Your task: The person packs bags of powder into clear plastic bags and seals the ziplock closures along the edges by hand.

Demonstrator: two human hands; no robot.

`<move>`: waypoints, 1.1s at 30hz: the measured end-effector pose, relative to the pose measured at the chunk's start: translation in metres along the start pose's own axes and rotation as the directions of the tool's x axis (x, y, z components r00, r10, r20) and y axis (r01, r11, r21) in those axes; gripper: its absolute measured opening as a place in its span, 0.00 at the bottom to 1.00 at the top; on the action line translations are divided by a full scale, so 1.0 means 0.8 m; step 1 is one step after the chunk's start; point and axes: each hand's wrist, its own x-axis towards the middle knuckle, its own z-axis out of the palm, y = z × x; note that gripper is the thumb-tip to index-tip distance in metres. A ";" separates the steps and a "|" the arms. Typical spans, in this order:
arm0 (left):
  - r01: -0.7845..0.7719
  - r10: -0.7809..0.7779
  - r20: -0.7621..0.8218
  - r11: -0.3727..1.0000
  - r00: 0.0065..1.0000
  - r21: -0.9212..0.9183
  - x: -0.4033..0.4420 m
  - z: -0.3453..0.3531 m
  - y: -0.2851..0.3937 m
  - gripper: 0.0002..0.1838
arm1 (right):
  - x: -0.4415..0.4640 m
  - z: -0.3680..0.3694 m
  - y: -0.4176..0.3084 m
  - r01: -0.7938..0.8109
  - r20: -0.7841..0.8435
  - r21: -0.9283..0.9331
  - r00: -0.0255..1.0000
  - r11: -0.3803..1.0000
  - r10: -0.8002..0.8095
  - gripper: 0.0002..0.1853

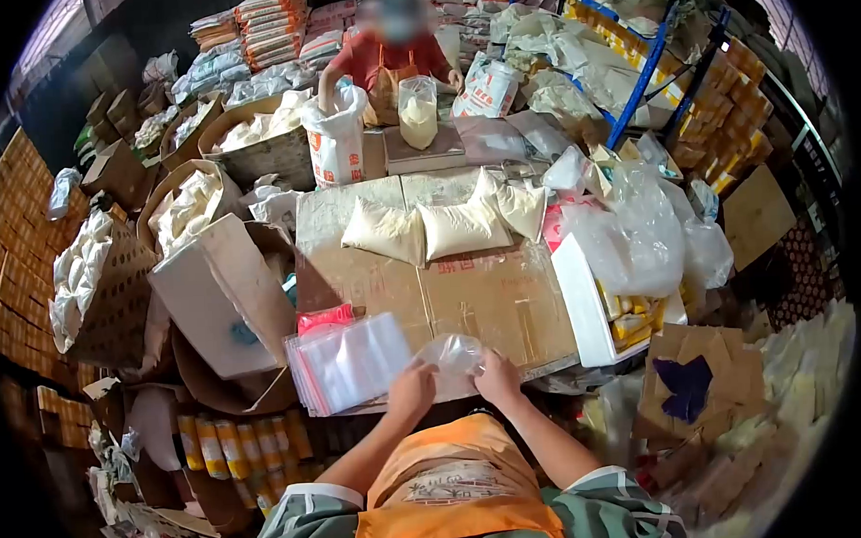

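1. From where I stood, the worker in the orange apron (456, 458) had the left hand (412, 387) and the right hand (499, 378) a little apart, each with its fingers closed on one side of a thin clear bag (454, 352).
2. That bag hung between the two hands at the near edge of the cardboard-covered table (355, 286); it looked flat and unfilled.
3. Just beside the left hand lay a fanned stack of clear bags (350, 365), with a pink packet (325, 318) against its far edge.
4. Farther up the cardboard, three plump bags of pale powder (465, 230) lay in a row, touching one another.
5. To the right, a white foam box (584, 306) tilted at the table's side, yellow packets in it and loose clear plastic (633, 233) heaped over it.
6. Across the table, a person in red (371, 62) reached one arm to an open white sack (335, 149); I couldn't see that hand. Near the sack stood a clear container of powder (418, 118).
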 end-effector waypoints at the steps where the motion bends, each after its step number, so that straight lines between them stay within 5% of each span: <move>1: -0.020 0.020 0.014 1.000 1.000 0.000 0.007 0.004 0.013 0.09 | 0.014 0.004 -0.003 -0.004 0.010 0.040 1.000 0.999 0.004 0.19; 5: -0.068 0.070 0.145 0.997 0.987 -0.020 0.034 0.025 0.019 0.11 | 0.076 -0.013 0.011 0.254 -0.149 0.069 0.959 0.965 -0.242 0.17; 7: -0.067 0.063 0.164 0.998 0.984 0.020 0.047 0.027 0.021 0.13 | 0.105 -0.014 0.042 0.198 -0.005 0.178 0.980 0.964 -0.200 0.11; 9: -0.023 0.022 0.019 0.999 1.000 0.045 0.059 0.027 0.014 0.14 | 0.135 -0.004 0.092 0.154 0.176 0.133 0.969 0.979 -0.176 0.05; 10: -0.026 0.032 -0.061 0.995 0.998 0.093 0.067 0.030 0.007 0.14 | 0.145 -0.017 0.097 0.174 0.082 0.159 0.979 0.972 -0.189 0.02; 11: 0.007 0.007 -0.105 0.991 0.994 0.131 0.073 0.030 -0.003 0.14 | 0.150 -0.033 0.104 -0.033 0.235 0.191 0.972 0.981 -0.013 0.03; 13: 0.059 0.018 -0.321 0.971 0.947 0.230 0.092 0.046 -0.004 0.12 | 0.147 -0.035 0.109 -0.010 0.233 0.186 0.972 0.982 -0.035 0.03; 14: 0.075 0.004 -0.314 0.967 0.950 0.242 0.095 0.062 -0.009 0.12 | 0.138 -0.009 0.122 -0.027 0.222 0.332 0.974 0.943 -0.050 0.04; 15: 0.321 -0.386 -0.390 0.921 0.836 -0.221 0.099 0.085 -0.016 0.09 | 0.134 0.018 0.131 -0.043 0.205 0.472 0.977 0.881 -0.062 0.05; 16: 0.441 -0.725 -0.282 0.631 0.628 -0.639 0.102 0.106 -0.024 0.07 | 0.130 0.030 0.127 -0.087 0.230 0.614 0.971 0.784 -0.072 0.07; 17: 0.392 -0.923 -0.023 0.185 0.383 -0.901 0.103 0.123 -0.030 0.07 | 0.127 0.033 0.123 -0.102 0.245 0.628 0.967 0.772 -0.072 0.07; 19: 0.357 -0.873 -0.095 0.292 0.479 -0.887 0.098 0.145 -0.039 0.08 | 0.118 0.022 0.104 -0.118 0.170 0.460 0.984 0.880 0.043 0.11; 20: 0.400 -0.781 -0.265 0.542 0.566 -0.739 0.101 0.158 -0.045 0.08 | 0.117 0.012 0.093 0.053 -0.080 0.396 0.997 0.917 -0.023 0.14; 22: 0.398 -0.727 -0.301 0.618 0.617 -0.678 0.126 0.136 0.007 0.08 | 0.120 -0.036 0.075 0.182 -0.131 0.429 0.982 0.885 -0.138 0.15; 24: 0.412 -0.683 -0.314 0.678 0.660 -0.609 0.134 0.119 0.048 0.09 | 0.121 -0.085 0.059 0.462 -0.292 0.328 0.879 0.824 -0.376 0.16; 26: 0.274 -0.527 -0.340 0.774 0.779 -0.571 0.146 0.112 0.067 0.10 | 0.126 -0.129 0.046 0.546 -0.397 0.326 0.820 0.772 -0.413 0.16; 27: 0.281 -0.437 -0.365 0.868 0.822 -0.409 0.147 0.111 0.063 0.10 | 0.131 -0.146 0.043 0.620 -0.497 0.299 0.751 0.726 -0.436 0.16; 29: 0.257 -0.536 -0.334 0.751 0.775 -0.609 0.164 0.103 0.105 0.10 | 0.143 -0.182 0.039 0.682 -0.639 0.283 0.658 0.675 -0.398 0.16; 32: 0.311 -0.598 -0.229 0.661 0.768 -0.683 0.173 0.085 0.133 0.09 | 0.147 -0.230 0.025 0.812 -0.546 0.484 0.572 0.327 -0.612 0.08; 33: 0.289 -0.599 -0.199 0.616 0.776 -0.733 0.172 0.080 0.141 0.09 | 0.143 -0.228 0.021 0.747 -0.359 0.560 0.609 0.359 -0.707 0.10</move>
